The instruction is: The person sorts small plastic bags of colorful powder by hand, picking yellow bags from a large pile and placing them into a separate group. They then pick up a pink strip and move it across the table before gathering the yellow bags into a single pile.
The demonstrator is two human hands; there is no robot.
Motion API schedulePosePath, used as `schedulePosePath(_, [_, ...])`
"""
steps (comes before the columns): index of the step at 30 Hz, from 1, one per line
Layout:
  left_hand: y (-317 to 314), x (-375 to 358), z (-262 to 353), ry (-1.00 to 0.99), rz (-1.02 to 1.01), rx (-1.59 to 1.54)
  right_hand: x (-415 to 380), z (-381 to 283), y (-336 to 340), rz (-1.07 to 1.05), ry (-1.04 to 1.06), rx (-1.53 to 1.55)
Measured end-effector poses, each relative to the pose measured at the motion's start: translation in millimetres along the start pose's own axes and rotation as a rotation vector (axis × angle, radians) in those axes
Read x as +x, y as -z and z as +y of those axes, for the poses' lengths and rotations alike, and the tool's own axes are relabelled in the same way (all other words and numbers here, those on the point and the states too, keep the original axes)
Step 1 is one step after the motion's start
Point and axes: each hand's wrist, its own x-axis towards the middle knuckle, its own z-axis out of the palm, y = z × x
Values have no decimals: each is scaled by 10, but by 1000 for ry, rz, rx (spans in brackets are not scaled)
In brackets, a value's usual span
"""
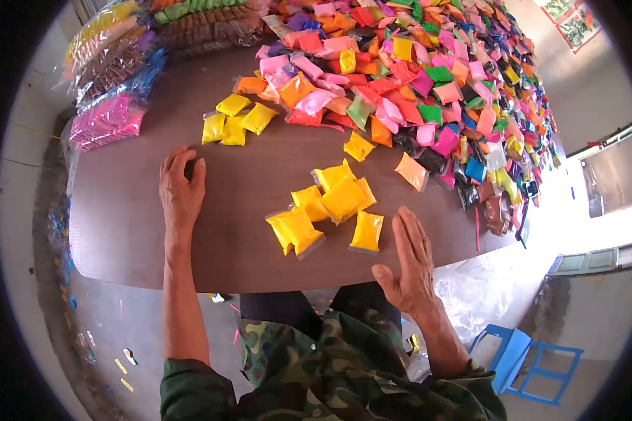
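My left hand (181, 186) rests on the brown table, holding nothing, its fingers loosely bent and the thumb apart. Past it lies a small group of lemon-yellow plastic packets (234, 129). My right hand (411, 266) is at the table's front edge, empty, with fingers stretched out and thumb spread. Just left of its fingertips is a single deep-yellow packet (366, 232). Between my hands, several more deep-yellow packets (343, 198) overlap in a loose cluster. Another yellow packet (358, 146) and a peach packet (411, 172) lie farther back.
A large heap of mixed-colour packets (428, 84) covers the table's back and right. Bagged rows of packets stand at back left, pink ones (109, 121) lowest. The table (119, 224) has a rounded front edge. A blue stool (512, 358) stands on the floor at right.
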Motion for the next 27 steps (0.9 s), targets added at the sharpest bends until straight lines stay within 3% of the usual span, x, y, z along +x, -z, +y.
schedulePosePath(3, [-27, -2, -26, -2, 11, 2, 67, -75, 31, -15, 54, -76])
schedulePosePath(6, [-19, -11, -56, 18, -3, -17, 106, -146, -172, -222, 78, -150])
schedulePosePath(10, [-3, 4, -26, 12, -10, 6, 67, -102, -185, -206, 97, -166])
schedulePosePath(17, [38, -18, 40, 77, -37, -23, 202, -36, -54, -15, 79, 39])
schedulePosePath(22, [41, -16, -3, 83, -76, -31, 948, 241, 302, 283, 88, -83])
schedulePosePath(27, [76, 13, 68, 57, -54, -12, 1959, 942, 345, 372, -151, 40])
